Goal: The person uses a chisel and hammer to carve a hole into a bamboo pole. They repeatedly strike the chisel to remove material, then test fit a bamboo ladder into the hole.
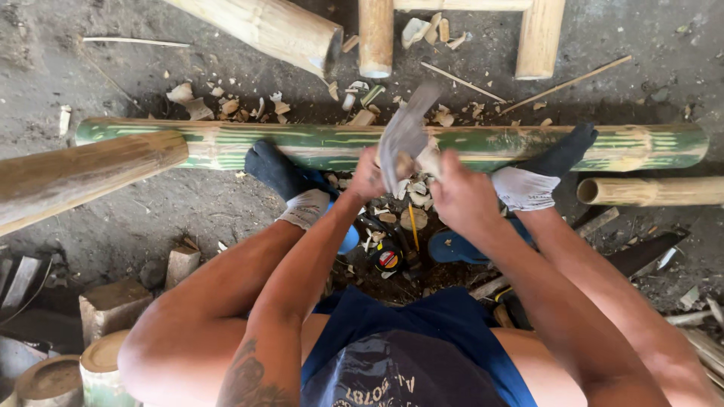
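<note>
A long green bamboo pole (603,148) lies crosswise on the dirt floor, pinned by my two socked feet. My left hand (367,175) and my right hand (461,197) are close together over the pole's middle. A grey-bladed chopping tool (403,134), blurred by motion, stands up between them. My right hand seems to grip its handle, while my left hand rests beside the blade near the pale cut spot (431,158). Exactly what the left fingers hold is hidden.
Pale chips (226,105) litter the ground behind the pole. Thick tan bamboo poles (83,175) lie at left, top (279,26) and right (648,191). A tape measure (388,259) and blue sandals (456,247) sit by my feet. Cut bamboo stubs (102,360) stand at lower left.
</note>
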